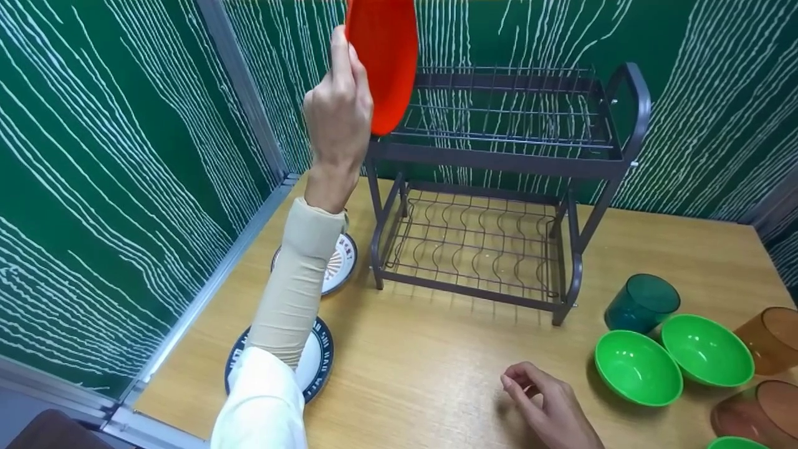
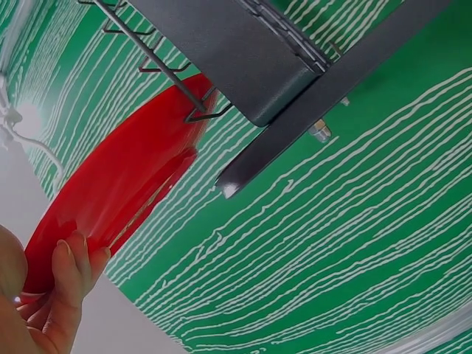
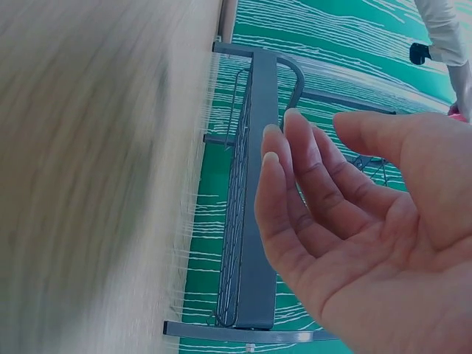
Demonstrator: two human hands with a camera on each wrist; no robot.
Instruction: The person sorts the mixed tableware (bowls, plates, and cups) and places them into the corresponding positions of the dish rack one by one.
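Observation:
A red plate (image 1: 388,68) stands on edge at the left end of the upper tier of a dark two-tier dish rack (image 1: 499,156). My left hand (image 1: 340,106) grips the plate by its rim, thumb on one face and fingers on the other. In the left wrist view the far edge of the red plate (image 2: 125,184) overlaps the rack's wire prongs. My right hand (image 1: 548,402) hangs low over the table, fingers loosely curled and nothing between them; the right wrist view shows the same bare palm (image 3: 369,251).
Two patterned plates, a smaller one (image 1: 341,265) and a dark-rimmed one (image 1: 323,362), lie left on the table under my left arm. At right stand green bowls (image 1: 639,368), a teal cup (image 1: 642,302) and amber cups (image 1: 773,337). Green walls close off the back and left.

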